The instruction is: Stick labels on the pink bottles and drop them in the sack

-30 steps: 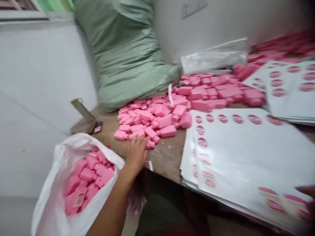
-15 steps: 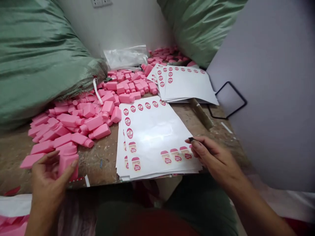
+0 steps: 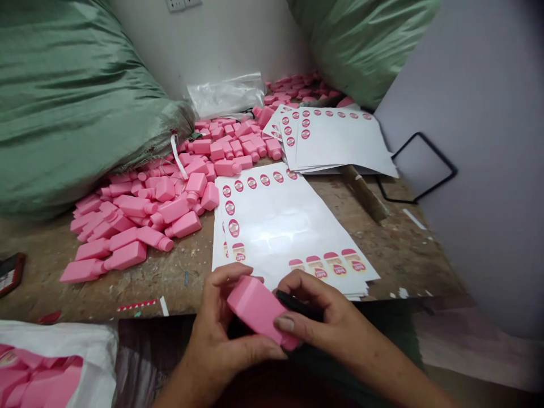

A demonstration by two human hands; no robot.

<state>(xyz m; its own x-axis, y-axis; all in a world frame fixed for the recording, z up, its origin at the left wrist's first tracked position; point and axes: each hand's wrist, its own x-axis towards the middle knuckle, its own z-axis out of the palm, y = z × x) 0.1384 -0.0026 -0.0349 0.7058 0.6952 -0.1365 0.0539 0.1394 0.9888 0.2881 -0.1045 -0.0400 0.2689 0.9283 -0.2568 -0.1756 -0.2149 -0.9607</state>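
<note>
My left hand (image 3: 225,328) is wrapped round a pink plastic bottle (image 3: 257,306), tilted with its neck toward the lower right. Pinched in my right hand (image 3: 321,311) is a slim black tool (image 3: 300,306); its exact kind I cannot make out. Tool tip and right thumb lie against the bottle's side near the neck. Just beyond both hands, a stack of white sticker sheets (image 3: 276,221) bears red oval labels along the top and left, plus larger "baby" labels along the bottom. Fingers hide part of the bottle and the sheet's lower edge.
Many pink bottles (image 3: 170,209) are heaped at left and back. More sticker sheets (image 3: 340,141) lie behind, by a wooden strip (image 3: 365,192) and black wire frame (image 3: 419,167). Green sacks (image 3: 85,113) flank the table. A white bag (image 3: 100,351) of pink bottles stands lower left.
My left hand has brought the bottle from the left table edge to the middle, before the sheets. My right hand has moved left from the sheet's corner to meet it. The view shifted slightly.
</note>
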